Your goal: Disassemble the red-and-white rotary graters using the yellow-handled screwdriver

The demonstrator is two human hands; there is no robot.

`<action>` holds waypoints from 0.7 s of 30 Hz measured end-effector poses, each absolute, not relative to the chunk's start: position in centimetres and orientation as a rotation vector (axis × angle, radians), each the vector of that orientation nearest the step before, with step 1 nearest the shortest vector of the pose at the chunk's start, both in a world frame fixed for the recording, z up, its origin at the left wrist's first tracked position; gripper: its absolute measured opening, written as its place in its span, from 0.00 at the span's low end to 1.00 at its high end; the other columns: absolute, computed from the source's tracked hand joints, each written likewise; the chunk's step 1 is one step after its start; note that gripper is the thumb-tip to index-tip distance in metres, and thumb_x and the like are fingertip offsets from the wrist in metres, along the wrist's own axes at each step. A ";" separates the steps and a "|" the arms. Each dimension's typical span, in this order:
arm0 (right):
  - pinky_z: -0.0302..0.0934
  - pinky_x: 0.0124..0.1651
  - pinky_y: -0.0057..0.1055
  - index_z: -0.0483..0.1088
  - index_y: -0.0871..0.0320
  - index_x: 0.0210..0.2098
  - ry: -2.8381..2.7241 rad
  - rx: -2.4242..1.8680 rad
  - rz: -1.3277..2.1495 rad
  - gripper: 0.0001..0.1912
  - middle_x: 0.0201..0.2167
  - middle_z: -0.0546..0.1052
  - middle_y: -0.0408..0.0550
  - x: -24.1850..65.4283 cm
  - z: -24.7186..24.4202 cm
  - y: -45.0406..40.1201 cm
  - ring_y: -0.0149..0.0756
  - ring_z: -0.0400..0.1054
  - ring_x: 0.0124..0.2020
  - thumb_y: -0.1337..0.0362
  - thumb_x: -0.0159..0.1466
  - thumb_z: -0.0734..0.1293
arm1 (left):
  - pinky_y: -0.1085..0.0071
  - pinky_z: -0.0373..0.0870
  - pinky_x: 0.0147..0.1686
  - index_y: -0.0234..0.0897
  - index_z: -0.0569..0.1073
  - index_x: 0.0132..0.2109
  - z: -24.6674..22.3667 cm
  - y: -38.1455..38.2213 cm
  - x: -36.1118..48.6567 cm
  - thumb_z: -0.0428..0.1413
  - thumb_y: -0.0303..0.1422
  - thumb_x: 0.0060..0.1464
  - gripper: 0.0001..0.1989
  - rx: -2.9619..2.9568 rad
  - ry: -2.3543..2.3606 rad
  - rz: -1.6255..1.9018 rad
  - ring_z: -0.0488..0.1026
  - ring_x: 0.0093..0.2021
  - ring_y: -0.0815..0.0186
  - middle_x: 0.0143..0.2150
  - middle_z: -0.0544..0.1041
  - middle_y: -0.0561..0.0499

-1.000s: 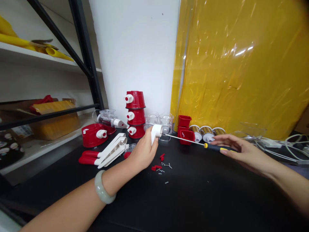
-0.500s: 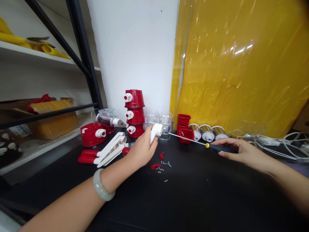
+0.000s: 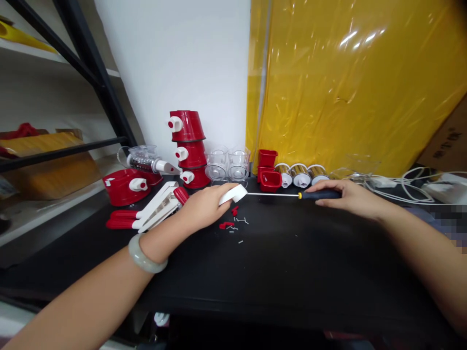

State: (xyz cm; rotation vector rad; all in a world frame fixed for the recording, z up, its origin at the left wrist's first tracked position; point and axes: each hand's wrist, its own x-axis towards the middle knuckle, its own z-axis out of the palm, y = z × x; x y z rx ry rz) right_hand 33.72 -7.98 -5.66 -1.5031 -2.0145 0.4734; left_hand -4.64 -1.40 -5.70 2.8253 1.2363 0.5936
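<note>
My left hand (image 3: 207, 205) is closed around a white plastic crank handle (image 3: 233, 194), whose hollow end points right. A long screwdriver (image 3: 273, 195) with a dark blue grip and yellow collar lies level in my right hand (image 3: 345, 197), thumb and fingers pinching the grip. Its tip meets the open end of the white handle; whether it engages a screw inside is hidden. Below my left hand, small red plastic pieces (image 3: 226, 225) and several loose screws (image 3: 240, 220) lie on the black table (image 3: 292, 272).
Red grater bases (image 3: 189, 153) stand stacked behind my left hand, beside clear plastic cups (image 3: 239, 163). White and red handles (image 3: 155, 209) lie at left. Red hoppers (image 3: 270, 180), grater drums (image 3: 301, 175) and white cables (image 3: 404, 184) line the back. A black metal shelf frame (image 3: 91, 68) rises at left.
The view has tilted down and shifted right. The screwdriver has levelled out, with its tip now at the white handle's end, which has turned to face right.
</note>
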 end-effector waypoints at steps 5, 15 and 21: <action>0.64 0.55 0.46 0.79 0.49 0.45 -1.975 -1.518 0.484 0.19 0.46 0.80 0.46 33.8 -5.6 -8.0 0.49 0.74 0.47 0.52 0.55 0.74 | 0.60 0.71 0.45 0.48 0.64 0.63 -5.6 -1.4 -4.5 0.47 0.38 0.62 0.22 2.796 1.244 0.568 0.76 0.49 0.55 0.52 0.78 0.47; 0.64 0.55 0.45 0.79 0.49 0.44 -1.955 -1.449 0.509 0.19 0.46 0.80 0.46 33.0 -5.2 -8.4 0.48 0.73 0.48 0.51 0.55 0.74 | 0.60 0.71 0.43 0.47 0.62 0.63 -5.7 -1.6 -4.3 0.46 0.38 0.63 0.22 2.783 1.280 0.528 0.76 0.48 0.54 0.52 0.77 0.46; 0.61 0.57 0.47 0.80 0.46 0.43 -1.958 -1.447 0.515 0.19 0.46 0.80 0.45 33.6 -5.0 -8.5 0.50 0.72 0.50 0.50 0.54 0.75 | 0.61 0.70 0.43 0.46 0.61 0.62 -5.8 -1.4 -4.5 0.45 0.38 0.63 0.21 2.792 1.283 0.571 0.76 0.48 0.54 0.52 0.77 0.44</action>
